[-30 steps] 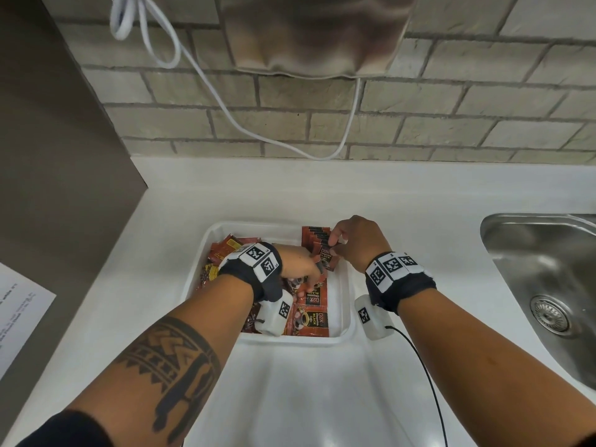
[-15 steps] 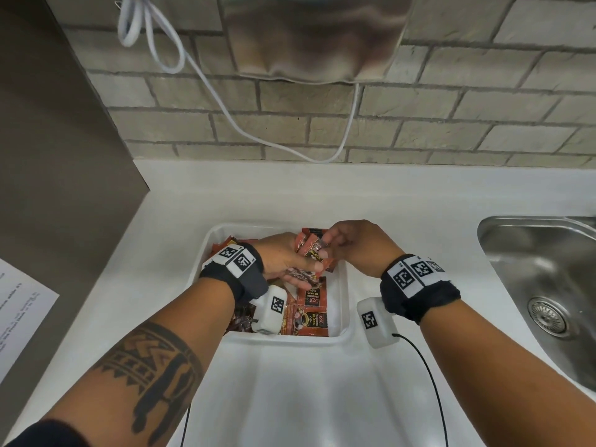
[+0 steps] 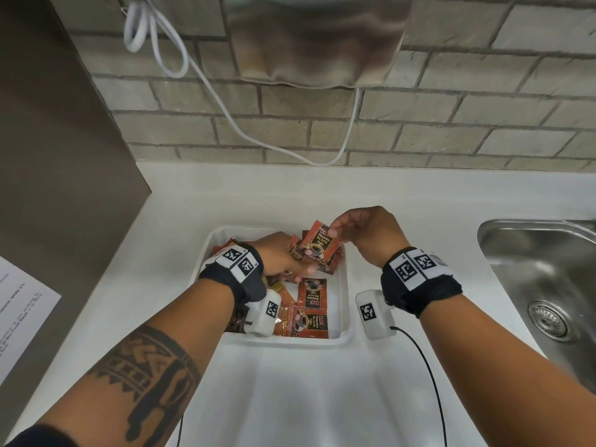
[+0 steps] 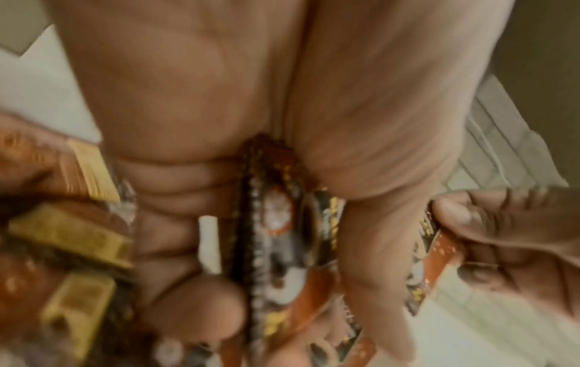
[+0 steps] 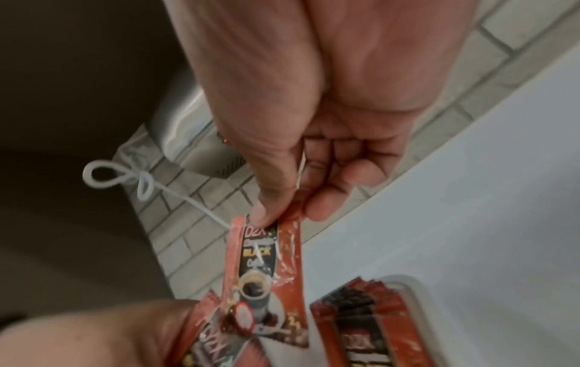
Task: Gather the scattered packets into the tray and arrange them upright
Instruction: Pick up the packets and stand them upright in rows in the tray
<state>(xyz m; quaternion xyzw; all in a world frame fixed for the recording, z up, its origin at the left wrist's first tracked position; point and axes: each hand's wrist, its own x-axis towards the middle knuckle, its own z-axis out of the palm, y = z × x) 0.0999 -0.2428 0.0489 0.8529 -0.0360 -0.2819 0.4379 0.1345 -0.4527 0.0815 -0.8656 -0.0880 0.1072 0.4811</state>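
Note:
A white tray [image 3: 344, 304] on the counter holds several red coffee packets. My right hand [image 3: 335, 230] pinches the top edge of one packet [image 3: 319, 245] between thumb and forefinger, lifted over the tray's far end; the same packet [image 5: 267, 263] hangs from that pinch in the right wrist view. My left hand [image 3: 283, 256] grips a small bunch of packets [image 4: 276, 238] inside the tray. A row of packets [image 5: 370, 312] stands upright against the far right wall. Other packets [image 3: 311, 309] lie flat on the tray floor.
A steel sink [image 3: 545, 285] is set in the white counter at the right. A brick wall with a hanging metal appliance [image 3: 316, 40] and a white cord [image 3: 206, 75] stands behind. A brown panel [image 3: 58, 156] closes the left side; a paper sheet [image 3: 19, 314] lies there.
My right hand has lifted one packet up out of the bunch and away from the left hand. The left hand has shifted slightly toward the tray's far end, keeping its packets.

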